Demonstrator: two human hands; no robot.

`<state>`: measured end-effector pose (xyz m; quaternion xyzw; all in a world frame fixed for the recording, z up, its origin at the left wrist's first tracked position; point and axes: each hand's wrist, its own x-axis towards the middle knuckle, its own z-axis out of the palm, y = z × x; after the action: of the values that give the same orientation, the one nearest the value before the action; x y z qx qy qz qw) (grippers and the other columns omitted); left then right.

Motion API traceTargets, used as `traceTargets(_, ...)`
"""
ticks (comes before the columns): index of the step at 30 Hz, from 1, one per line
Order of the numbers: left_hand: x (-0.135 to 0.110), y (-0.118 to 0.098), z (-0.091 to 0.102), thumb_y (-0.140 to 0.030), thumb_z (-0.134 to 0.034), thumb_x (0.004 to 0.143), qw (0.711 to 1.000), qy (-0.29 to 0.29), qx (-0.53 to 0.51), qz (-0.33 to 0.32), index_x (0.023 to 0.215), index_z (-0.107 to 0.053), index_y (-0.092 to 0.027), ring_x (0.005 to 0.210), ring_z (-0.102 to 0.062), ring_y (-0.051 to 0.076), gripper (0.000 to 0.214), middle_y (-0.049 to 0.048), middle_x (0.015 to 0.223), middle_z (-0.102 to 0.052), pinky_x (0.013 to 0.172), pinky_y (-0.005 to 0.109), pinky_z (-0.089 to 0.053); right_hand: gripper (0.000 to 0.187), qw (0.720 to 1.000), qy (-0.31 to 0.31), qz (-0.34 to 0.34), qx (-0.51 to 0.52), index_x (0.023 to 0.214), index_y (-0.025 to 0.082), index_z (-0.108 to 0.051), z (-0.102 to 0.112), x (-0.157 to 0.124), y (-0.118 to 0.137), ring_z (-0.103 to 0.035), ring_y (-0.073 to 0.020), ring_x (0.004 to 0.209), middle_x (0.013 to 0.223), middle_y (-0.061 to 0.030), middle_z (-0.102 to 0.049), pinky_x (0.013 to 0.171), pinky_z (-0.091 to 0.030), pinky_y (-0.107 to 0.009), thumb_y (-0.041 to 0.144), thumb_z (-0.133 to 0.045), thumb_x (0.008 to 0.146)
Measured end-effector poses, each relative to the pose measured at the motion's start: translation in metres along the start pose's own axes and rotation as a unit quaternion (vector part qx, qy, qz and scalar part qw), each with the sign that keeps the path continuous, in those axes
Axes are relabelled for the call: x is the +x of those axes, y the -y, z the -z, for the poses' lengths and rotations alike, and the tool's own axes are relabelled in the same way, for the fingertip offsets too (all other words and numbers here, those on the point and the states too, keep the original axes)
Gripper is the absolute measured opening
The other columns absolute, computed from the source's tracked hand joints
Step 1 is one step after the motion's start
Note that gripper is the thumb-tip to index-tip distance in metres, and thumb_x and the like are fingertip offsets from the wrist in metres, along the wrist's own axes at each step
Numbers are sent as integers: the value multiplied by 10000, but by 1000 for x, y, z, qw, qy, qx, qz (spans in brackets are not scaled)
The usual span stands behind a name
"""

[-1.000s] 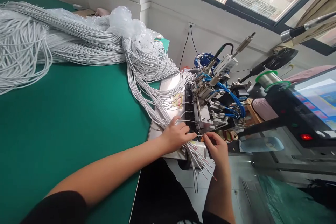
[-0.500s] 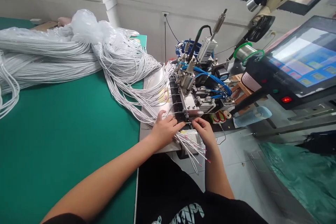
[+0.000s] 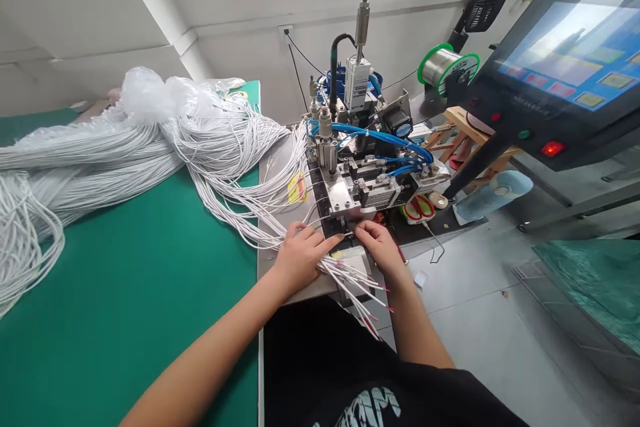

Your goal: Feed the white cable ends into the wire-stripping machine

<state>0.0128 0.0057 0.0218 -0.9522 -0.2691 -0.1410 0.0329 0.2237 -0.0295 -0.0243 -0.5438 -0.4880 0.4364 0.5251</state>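
Note:
My left hand is closed around a bundle of white cables, and its index finger points at the front of a wire-processing machine. Red-tipped cable ends fan out from beneath the palm toward my lap. My right hand pinches thumb and finger together at the machine's front edge. A short stretch of white cable shows between the two hands' fingertips; its very end is hidden by the right fingers. Other cables run one by one into the machine's black side rail.
A large heap of white cables, partly under clear plastic, lies on the green table. At right stand a touchscreen panel with a lit red button, a solder wire spool, red-handled scissors and a blue bottle.
The camera view has tilted downward and shifted to the right. Both hands stay at the machine's front, the left on the bundle and the right pinching at the edge.

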Motion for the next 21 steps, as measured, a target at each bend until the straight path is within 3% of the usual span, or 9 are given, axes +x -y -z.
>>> traceTargets(5,8,-1,6,-68,-550,668,998,58,25,-13,1366,-436,-320,827,-559,222,751,14,843,-643,855,393,-311,272,997,-7,-30,76,609,187,-478,-4,3,-4,-366,-116,564,599,36,-411,542,-316,-239,392,-589,751)
traceTargets(12,15,-3,9,-44,-524,718,995,72,58,-30,1385,-411,-323,804,-568,206,732,14,817,-622,801,359,-332,265,992,0,-47,116,627,186,-494,-6,2,-8,-393,-119,567,606,28,-440,537,-333,-234,405,-594,737)
traceTargets(16,8,1,3,-49,-534,703,999,32,34,-23,1349,-473,-301,843,-570,209,696,27,841,-626,777,337,-362,329,997,-16,-30,66,632,179,-524,-2,-1,-7,-405,-119,563,601,22,-462,531,-339,-235,474,-616,746)
traceTargets(21,-5,5,-4,-82,-543,698,998,-52,-18,0,1200,-610,-220,1007,-562,232,525,70,1087,-649,845,366,-393,392,999,-41,-8,-22,677,175,-567,16,-20,2,-433,-123,552,601,18,-495,519,-344,-241,547,-612,789)
